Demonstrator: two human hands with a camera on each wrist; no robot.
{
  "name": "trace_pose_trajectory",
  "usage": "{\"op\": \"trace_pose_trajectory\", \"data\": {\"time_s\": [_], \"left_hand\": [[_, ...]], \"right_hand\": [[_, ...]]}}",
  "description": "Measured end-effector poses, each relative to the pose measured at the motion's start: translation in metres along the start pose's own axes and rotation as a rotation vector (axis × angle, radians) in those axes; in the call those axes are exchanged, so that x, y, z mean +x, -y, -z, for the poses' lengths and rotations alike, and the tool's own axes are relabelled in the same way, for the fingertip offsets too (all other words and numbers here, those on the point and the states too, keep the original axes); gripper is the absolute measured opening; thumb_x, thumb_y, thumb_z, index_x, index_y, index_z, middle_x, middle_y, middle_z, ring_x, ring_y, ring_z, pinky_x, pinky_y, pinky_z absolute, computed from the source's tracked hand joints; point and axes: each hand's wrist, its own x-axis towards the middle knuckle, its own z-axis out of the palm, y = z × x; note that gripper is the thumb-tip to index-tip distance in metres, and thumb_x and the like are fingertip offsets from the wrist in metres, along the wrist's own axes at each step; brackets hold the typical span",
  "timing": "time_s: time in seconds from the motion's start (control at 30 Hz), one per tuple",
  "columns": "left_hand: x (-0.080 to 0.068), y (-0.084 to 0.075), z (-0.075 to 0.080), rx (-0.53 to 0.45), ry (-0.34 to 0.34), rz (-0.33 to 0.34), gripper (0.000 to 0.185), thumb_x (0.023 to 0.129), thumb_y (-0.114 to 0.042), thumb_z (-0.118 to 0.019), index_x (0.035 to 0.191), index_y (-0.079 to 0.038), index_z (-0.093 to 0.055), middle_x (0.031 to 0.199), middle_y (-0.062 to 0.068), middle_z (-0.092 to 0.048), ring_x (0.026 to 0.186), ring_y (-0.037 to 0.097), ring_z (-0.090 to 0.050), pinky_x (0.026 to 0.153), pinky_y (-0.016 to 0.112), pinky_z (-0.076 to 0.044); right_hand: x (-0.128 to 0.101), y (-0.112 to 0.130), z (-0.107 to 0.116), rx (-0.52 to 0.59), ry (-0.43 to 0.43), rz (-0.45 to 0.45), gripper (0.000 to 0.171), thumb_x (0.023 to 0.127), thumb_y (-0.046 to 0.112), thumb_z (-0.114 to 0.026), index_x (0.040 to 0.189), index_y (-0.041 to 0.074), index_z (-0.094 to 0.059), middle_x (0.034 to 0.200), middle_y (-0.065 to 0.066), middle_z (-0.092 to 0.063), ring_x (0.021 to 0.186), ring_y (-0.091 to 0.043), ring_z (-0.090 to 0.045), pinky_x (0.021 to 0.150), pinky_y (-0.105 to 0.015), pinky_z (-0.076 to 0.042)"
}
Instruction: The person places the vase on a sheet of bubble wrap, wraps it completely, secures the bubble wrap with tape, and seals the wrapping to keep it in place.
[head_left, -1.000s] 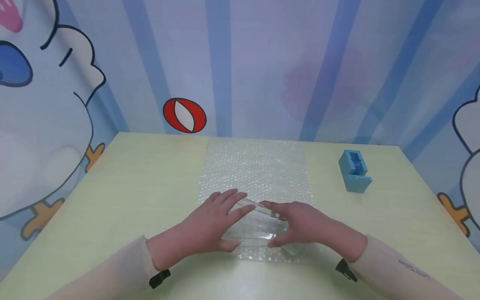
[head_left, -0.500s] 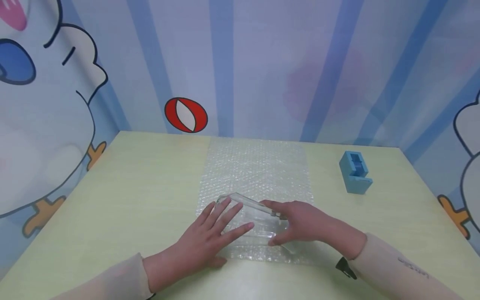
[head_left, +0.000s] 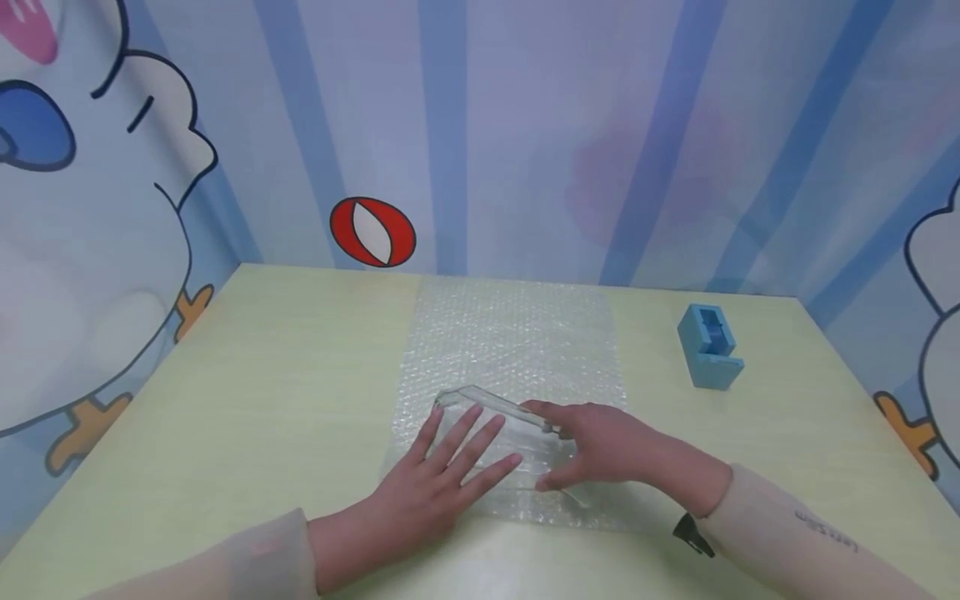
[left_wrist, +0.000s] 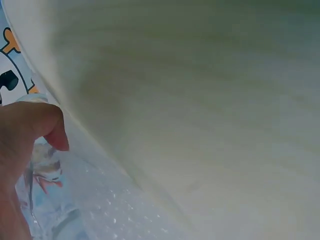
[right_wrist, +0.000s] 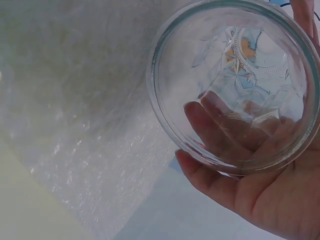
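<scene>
A clear glass jar (head_left: pixel 536 443) lies on its side over the near part of a sheet of bubble wrap (head_left: pixel 510 333). At its right end my right hand (head_left: pixel 617 446) grips it, thumb on the near side and fingers on the far side. The right wrist view looks into its round mouth (right_wrist: pixel 159 95), with fingers showing through the faceted glass. My left hand (head_left: pixel 427 492) rests over the left part of the jar, fingers straight and spread. In the left wrist view the thumb (left_wrist: pixel 55 125) is beside the glass.
A light blue tape dispenser (head_left: pixel 708 367) stands at the right on the pale yellow table (head_left: pixel 315 358). Behind the table rises a blue striped wall (head_left: pixel 517 150) with cartoon figures on the side panels.
My left hand has let go of the jar's left end, drawn back nearer with spread fingers, then shifted right across its top. My right hand stays at the other end.
</scene>
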Motion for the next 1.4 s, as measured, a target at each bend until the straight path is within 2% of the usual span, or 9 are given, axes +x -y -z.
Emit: {"op": "trace_pose_trajectory", "data": {"time_s": [0.1,0.2,0.37,0.63,0.8,0.9,1.03,1.13,1.4], "left_hand": [[0.005,-0.003,-0.002,0.054,-0.034,0.025,0.105,0.081,-0.039,-0.083,0.163,-0.024,-0.019,0.161,0.008,-0.036,0.15,0.035,-0.031,0.129,0.06,-0.009],[0.01,-0.005,-0.004,0.082,-0.049,0.06,0.106,0.078,-0.049,-0.083,0.162,-0.025,-0.023,0.16,0.006,-0.04,0.148,0.037,-0.037,0.119,0.055,-0.035],[0.016,-0.001,0.002,0.051,0.004,0.161,0.1,0.072,-0.064,-0.084,0.154,-0.028,-0.038,0.157,0.01,-0.045,0.142,0.044,-0.045,0.11,0.046,-0.051],[0.019,0.009,0.007,-0.097,0.054,0.256,0.105,0.07,-0.063,-0.086,0.151,-0.012,-0.043,0.151,0.019,-0.048,0.136,0.037,-0.052,0.109,0.039,-0.053],[0.024,0.018,0.01,-0.218,0.093,0.284,0.107,0.071,-0.058,-0.088,0.152,-0.007,-0.041,0.151,0.024,-0.047,0.138,0.037,-0.051,0.112,0.04,-0.05],[0.027,0.022,0.01,-0.264,0.117,0.279,0.104,0.072,-0.055,-0.089,0.151,-0.007,-0.041,0.151,0.024,-0.046,0.139,0.038,-0.05,0.112,0.042,-0.05],[0.029,0.027,0.01,-0.283,0.143,0.272,0.103,0.073,-0.056,-0.088,0.151,-0.008,-0.041,0.151,0.024,-0.046,0.139,0.038,-0.05,0.114,0.043,-0.049],[0.031,0.029,0.009,-0.3,0.15,0.275,0.103,0.073,-0.057,-0.087,0.151,-0.008,-0.042,0.15,0.024,-0.046,0.138,0.039,-0.05,0.114,0.044,-0.048],[0.036,0.029,0.008,-0.364,0.17,0.291,0.105,0.069,-0.06,-0.087,0.152,-0.014,-0.043,0.155,0.025,-0.041,0.142,0.045,-0.045,0.114,0.051,-0.048]], "right_hand": [[0.0,0.0,0.001,0.0,0.012,-0.006,0.093,0.08,0.052,-0.083,0.156,0.017,-0.043,0.133,-0.013,-0.07,0.123,-0.033,-0.067,0.102,-0.054,-0.054],[0.001,0.001,0.002,-0.005,0.023,-0.016,0.093,0.08,0.052,-0.082,0.156,0.016,-0.042,0.137,-0.014,-0.068,0.128,-0.035,-0.064,0.105,-0.056,-0.052],[0.002,0.002,0.005,-0.017,0.016,-0.018,0.093,0.081,0.054,-0.082,0.156,0.015,-0.044,0.145,-0.015,-0.062,0.134,-0.036,-0.06,0.109,-0.056,-0.05],[-0.004,0.002,0.004,-0.075,-0.067,-0.009,0.087,0.082,0.054,-0.081,0.151,0.01,-0.05,0.145,-0.015,-0.062,0.134,-0.037,-0.06,0.108,-0.056,-0.05],[-0.019,0.001,-0.008,-0.183,-0.238,0.065,0.078,0.087,0.049,-0.078,0.148,0.008,-0.053,0.142,-0.016,-0.064,0.129,-0.037,-0.063,0.105,-0.055,-0.053],[-0.03,-0.001,-0.018,-0.284,-0.347,0.141,0.089,0.079,0.053,-0.083,0.15,0.01,-0.049,0.146,-0.015,-0.059,0.131,-0.037,-0.06,0.105,-0.056,-0.052],[-0.04,-0.006,-0.031,-0.428,-0.406,0.191,0.112,0.065,0.06,-0.09,0.155,0.014,-0.041,0.156,-0.012,-0.05,0.139,-0.037,-0.052,0.107,-0.064,-0.047],[-0.041,-0.008,-0.039,-0.495,-0.449,0.208,0.109,0.066,0.053,-0.092,0.155,0.014,-0.041,0.155,-0.011,-0.051,0.139,-0.035,-0.053,0.108,-0.066,-0.045],[-0.026,-0.004,-0.045,-0.615,-0.697,0.283,0.085,0.067,0.044,-0.095,0.135,0.009,-0.059,0.123,-0.009,-0.07,0.109,-0.025,-0.066,0.096,-0.041,-0.056]]}}
